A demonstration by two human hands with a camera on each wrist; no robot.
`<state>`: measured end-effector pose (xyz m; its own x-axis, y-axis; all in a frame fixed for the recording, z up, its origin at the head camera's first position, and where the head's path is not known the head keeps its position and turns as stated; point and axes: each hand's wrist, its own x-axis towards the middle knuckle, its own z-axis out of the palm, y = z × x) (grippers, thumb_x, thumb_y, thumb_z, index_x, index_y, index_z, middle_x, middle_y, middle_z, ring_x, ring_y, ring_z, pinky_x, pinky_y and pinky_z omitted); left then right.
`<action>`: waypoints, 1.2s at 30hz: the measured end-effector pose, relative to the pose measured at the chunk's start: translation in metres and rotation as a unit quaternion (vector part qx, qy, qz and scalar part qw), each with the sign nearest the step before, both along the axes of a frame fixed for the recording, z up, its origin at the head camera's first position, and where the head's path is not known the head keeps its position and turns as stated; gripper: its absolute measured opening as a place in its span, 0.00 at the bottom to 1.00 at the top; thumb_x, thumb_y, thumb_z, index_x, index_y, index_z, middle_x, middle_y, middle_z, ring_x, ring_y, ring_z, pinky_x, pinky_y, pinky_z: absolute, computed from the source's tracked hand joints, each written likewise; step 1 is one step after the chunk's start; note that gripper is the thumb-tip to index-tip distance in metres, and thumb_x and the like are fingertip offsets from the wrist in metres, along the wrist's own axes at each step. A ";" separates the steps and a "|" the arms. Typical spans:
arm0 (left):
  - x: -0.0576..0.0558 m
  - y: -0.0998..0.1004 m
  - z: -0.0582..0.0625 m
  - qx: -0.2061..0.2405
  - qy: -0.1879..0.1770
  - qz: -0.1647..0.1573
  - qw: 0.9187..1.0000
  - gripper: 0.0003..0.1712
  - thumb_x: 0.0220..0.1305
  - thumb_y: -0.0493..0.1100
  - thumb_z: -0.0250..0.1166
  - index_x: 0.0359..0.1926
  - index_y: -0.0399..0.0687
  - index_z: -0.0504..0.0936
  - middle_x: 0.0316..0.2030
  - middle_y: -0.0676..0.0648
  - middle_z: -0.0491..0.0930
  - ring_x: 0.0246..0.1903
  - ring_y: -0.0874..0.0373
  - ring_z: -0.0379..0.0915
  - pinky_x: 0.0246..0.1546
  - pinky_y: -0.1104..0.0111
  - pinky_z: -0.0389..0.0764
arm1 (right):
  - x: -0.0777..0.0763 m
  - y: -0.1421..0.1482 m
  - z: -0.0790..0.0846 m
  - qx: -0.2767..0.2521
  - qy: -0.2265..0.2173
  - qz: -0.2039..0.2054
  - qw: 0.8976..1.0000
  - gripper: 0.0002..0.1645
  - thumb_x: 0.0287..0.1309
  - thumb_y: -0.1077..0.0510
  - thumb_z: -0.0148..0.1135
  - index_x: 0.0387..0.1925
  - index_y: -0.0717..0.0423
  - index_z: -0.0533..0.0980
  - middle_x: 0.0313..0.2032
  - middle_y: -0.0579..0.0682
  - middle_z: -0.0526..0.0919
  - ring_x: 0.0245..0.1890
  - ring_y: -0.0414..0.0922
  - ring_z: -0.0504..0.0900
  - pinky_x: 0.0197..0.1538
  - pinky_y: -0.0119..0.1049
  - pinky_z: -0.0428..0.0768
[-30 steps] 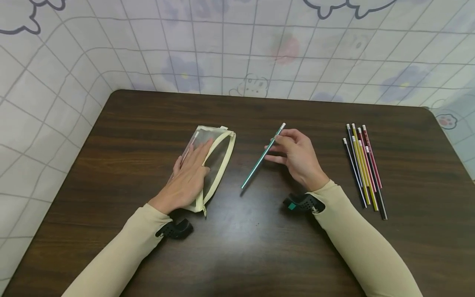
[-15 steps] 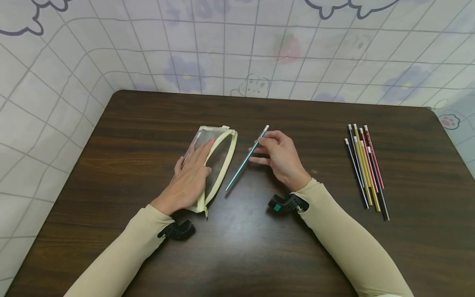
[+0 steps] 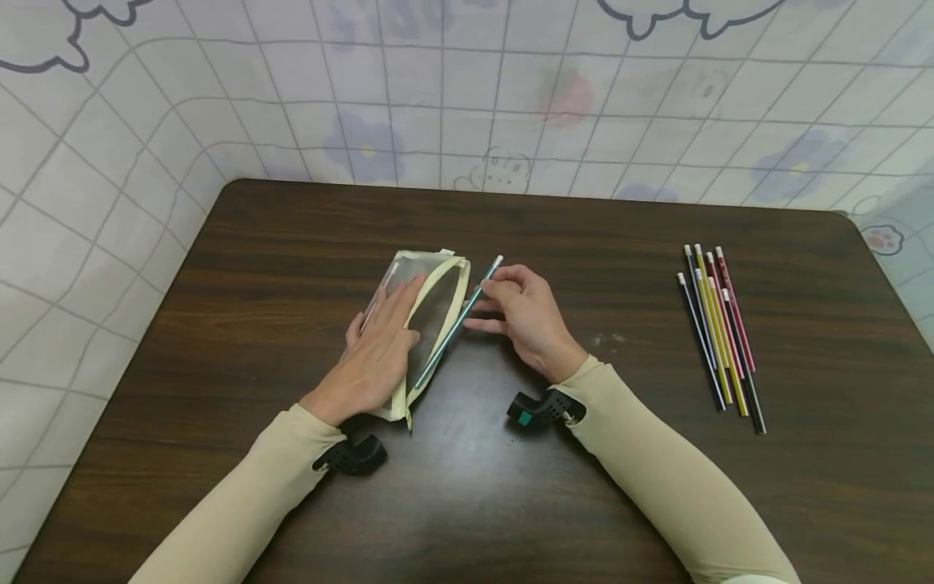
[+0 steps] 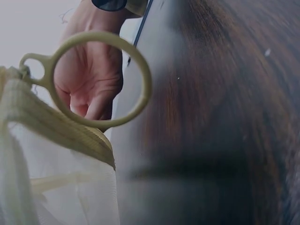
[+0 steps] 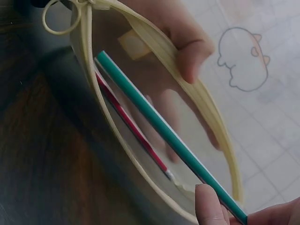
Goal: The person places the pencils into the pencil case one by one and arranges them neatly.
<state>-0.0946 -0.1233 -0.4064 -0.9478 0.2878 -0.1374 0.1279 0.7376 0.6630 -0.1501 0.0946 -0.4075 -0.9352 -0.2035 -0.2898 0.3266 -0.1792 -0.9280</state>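
My left hand [image 3: 375, 353] lies along a see-through pencil pouch [image 3: 465, 276] with cream zipper edging, fingers extended over its side. In the right wrist view its thumb [image 5: 194, 54] hooks over one edge of the open mouth, and its fingers show through the film. My right hand [image 3: 529, 320] pinches a green pencil [image 3: 458, 324] near its white eraser end. Slanting, the pencil crosses the pouch's mouth with its lower end within the opening. A red pencil [image 5: 131, 124] lies inside the pouch. The zipper's ring pull [image 4: 146, 79] looms large in the left wrist view.
Several pencils [image 3: 718, 332] in dark, yellow and red tones lie side by side on the right of the dark wooden table [image 3: 584, 503]. A patterned white curtain or cloth [image 3: 467, 97] stands behind the table. Both wrists wear black devices [image 3: 353, 456].
My right hand has moved left with the green pencil, from beside the pouch to over its mouth. The left hand and pouch have stayed almost still.
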 end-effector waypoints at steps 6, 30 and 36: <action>0.001 0.001 0.000 0.001 -0.002 -0.002 1.000 0.40 0.77 0.48 0.35 0.83 0.74 0.33 0.85 0.49 0.37 0.85 0.45 0.24 0.77 0.35 0.31 | 0.005 -0.009 -0.003 -0.004 -0.006 0.019 1.000 0.06 0.75 0.63 0.52 0.50 0.57 0.68 0.39 0.50 0.78 0.37 0.44 0.87 0.47 0.47 0.89; 0.003 0.005 0.001 -0.011 -0.003 -0.006 1.000 0.40 0.76 0.48 0.35 0.83 0.75 0.33 0.85 0.48 0.39 0.85 0.45 0.25 0.77 0.36 0.31 | 0.009 -0.014 -0.012 -0.002 -0.019 0.049 0.999 0.18 0.73 0.64 0.55 0.60 0.67 0.71 0.40 0.55 0.82 0.39 0.44 0.89 0.48 0.47 0.89; 0.002 0.006 0.000 -0.011 -0.005 -0.004 1.000 0.40 0.76 0.48 0.36 0.83 0.74 0.34 0.85 0.48 0.39 0.85 0.45 0.25 0.77 0.36 0.31 | 0.009 -0.012 -0.012 -0.003 -0.021 0.049 0.999 0.20 0.72 0.63 0.55 0.61 0.68 0.71 0.41 0.57 0.80 0.38 0.45 0.88 0.48 0.48 0.89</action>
